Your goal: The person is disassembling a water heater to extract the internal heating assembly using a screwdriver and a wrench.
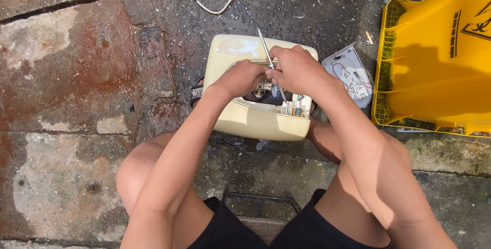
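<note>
A cream plastic appliance casing (240,121) lies open on the ground between my knees, with wires and a small coil showing inside. My left hand (240,77) reaches into the opening and pinches a small metal part there. My right hand (294,67) grips a thin metal tool (263,44) whose shaft sticks up and away past my fingers, while its tip points down into the casing. Both hands touch over the opening and hide much of the inside.
A grey cover panel with a circuit board (350,75) lies right of the casing. A yellow plastic bin (434,65) lies on its side at the far right. A pale cord (225,1) curls on the wet, cracked concrete (76,75) above.
</note>
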